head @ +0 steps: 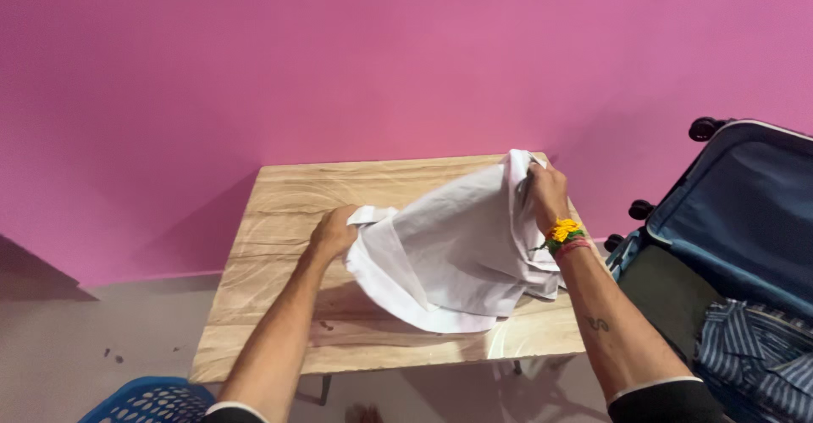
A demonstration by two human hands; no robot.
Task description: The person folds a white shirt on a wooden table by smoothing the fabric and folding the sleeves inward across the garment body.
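Note:
A white garment (453,254) is stretched between both hands above a light wooden table (279,211). My left hand (334,232) grips the cloth's left edge, low near the tabletop. Held higher at the table's far right, my right hand (546,193) pinches the cloth's upper corner; that wrist wears yellow, green and pink bands. The lower part of the garment hangs down and rests on the table.
An open blue suitcase (737,211) with black wheels stands at the right, a blue striped shirt (754,359) lying in it. A blue perforated basket (152,400) sits on the floor at the lower left. A pink wall rises behind the table.

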